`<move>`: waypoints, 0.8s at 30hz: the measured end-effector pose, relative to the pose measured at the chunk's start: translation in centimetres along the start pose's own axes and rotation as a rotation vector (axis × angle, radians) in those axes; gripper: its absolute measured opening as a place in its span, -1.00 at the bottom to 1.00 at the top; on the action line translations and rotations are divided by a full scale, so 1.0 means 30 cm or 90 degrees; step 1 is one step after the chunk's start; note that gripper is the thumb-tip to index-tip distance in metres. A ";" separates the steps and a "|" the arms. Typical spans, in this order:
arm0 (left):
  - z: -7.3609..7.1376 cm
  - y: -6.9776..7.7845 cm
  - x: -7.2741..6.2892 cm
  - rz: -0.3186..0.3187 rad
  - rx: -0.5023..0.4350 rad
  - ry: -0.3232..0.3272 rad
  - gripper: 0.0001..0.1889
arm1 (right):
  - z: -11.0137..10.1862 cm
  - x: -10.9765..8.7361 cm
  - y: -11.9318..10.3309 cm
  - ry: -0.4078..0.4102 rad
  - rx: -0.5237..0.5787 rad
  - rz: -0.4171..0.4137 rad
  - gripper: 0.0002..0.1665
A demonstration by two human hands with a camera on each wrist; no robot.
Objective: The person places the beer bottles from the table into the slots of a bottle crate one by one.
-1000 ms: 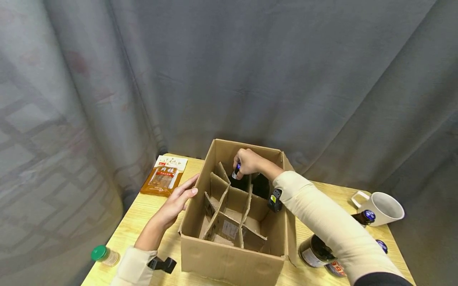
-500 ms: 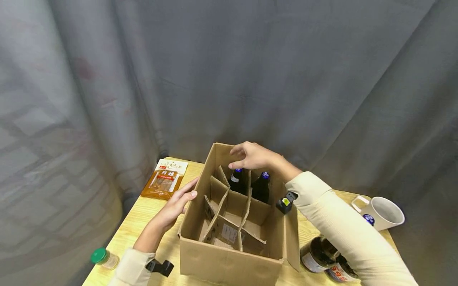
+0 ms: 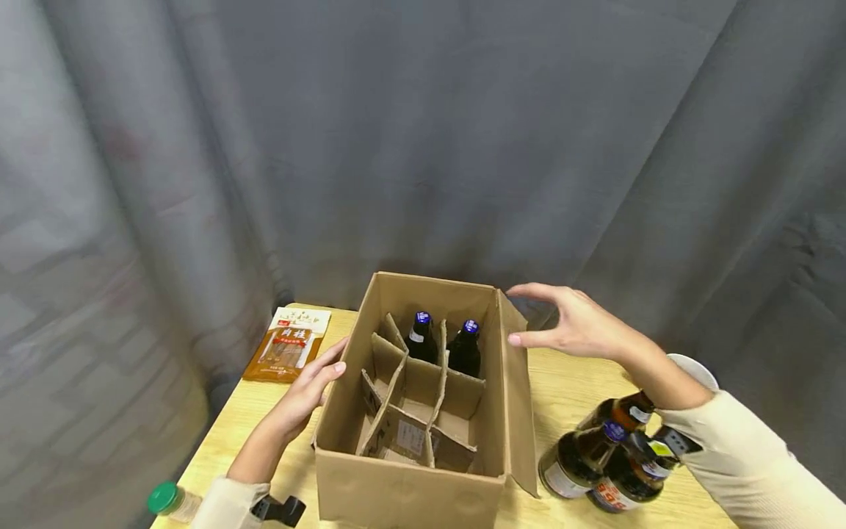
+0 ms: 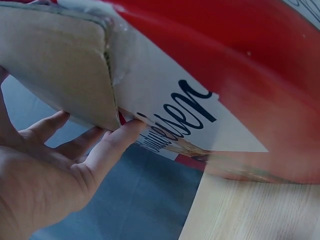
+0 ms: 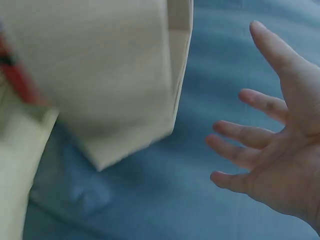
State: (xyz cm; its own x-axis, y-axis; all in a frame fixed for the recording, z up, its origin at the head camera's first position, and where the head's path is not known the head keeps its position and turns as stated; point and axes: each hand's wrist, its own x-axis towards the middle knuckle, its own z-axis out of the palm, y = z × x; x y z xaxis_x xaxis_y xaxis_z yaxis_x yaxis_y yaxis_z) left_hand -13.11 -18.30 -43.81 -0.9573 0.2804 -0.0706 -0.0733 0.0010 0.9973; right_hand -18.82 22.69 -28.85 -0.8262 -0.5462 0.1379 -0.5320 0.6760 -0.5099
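Observation:
A cardboard box (image 3: 408, 488) with upright cardboard dividers stands on the table, its top open. Two dark bottles with blue caps, a left one (image 3: 423, 342) and a right one (image 3: 465, 351), stand in its far compartments. My left hand (image 3: 302, 400) rests its fingers against the box's left side. In the left wrist view those fingers (image 4: 112, 145) touch a flap and the red-and-white printed wall. My right hand (image 3: 578, 323) is in the air beside the box's right flap (image 3: 521, 397), fingers spread and holding nothing. The right wrist view shows its bare palm (image 5: 285, 175).
Several dark bottles (image 3: 570, 464) stand close together right of the box, partly behind the right wrist. A white mug (image 3: 695, 367) is mostly hidden by the forearm. At left lie a brown-and-white packet (image 3: 287, 345) and a green-capped jar (image 3: 173, 502). A grey curtain (image 3: 423, 147) hangs behind.
My right hand has let go of the bottle in the box's far compartment, risen and moved right, out past the box's side. My left hand stays on the box.

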 end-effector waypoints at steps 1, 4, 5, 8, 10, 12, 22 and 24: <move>0.000 -0.002 -0.001 0.000 -0.001 0.001 -0.35 | -0.009 -0.041 0.019 0.015 -0.001 0.010 -0.23; 0.000 -0.004 -0.001 0.001 -0.005 -0.005 -0.35 | -0.034 -0.165 0.076 0.053 0.004 0.042 -0.25; 0.000 -0.005 0.000 0.003 -0.005 -0.008 -0.35 | -0.042 -0.205 0.097 0.064 0.005 0.051 -0.25; -0.004 -0.006 0.000 0.006 -0.004 -0.017 -0.34 | -0.057 -0.312 0.161 0.088 0.004 0.092 -0.24; -0.009 -0.004 -0.003 0.007 0.003 -0.019 -0.34 | -0.061 -0.371 0.211 0.100 0.007 0.120 -0.23; -0.014 -0.002 -0.007 0.006 0.012 -0.020 -0.34 | -0.057 -0.418 0.263 0.121 0.015 0.137 -0.23; -0.011 0.008 -0.009 0.018 0.007 -0.025 -0.36 | 0.039 -0.560 0.474 0.181 0.092 0.145 -0.17; -0.004 0.009 -0.007 0.021 0.000 -0.027 -0.36 | 0.066 -0.578 0.511 0.163 0.117 0.150 -0.21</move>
State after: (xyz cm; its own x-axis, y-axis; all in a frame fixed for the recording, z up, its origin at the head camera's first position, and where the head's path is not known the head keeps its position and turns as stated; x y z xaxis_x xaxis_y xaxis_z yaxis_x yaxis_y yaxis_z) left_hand -12.97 -18.48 -43.53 -0.9464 0.3207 -0.0374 -0.0425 -0.0089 0.9991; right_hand -12.28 41.53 -40.75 -0.9537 -0.2292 0.1948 -0.2991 0.6561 -0.6928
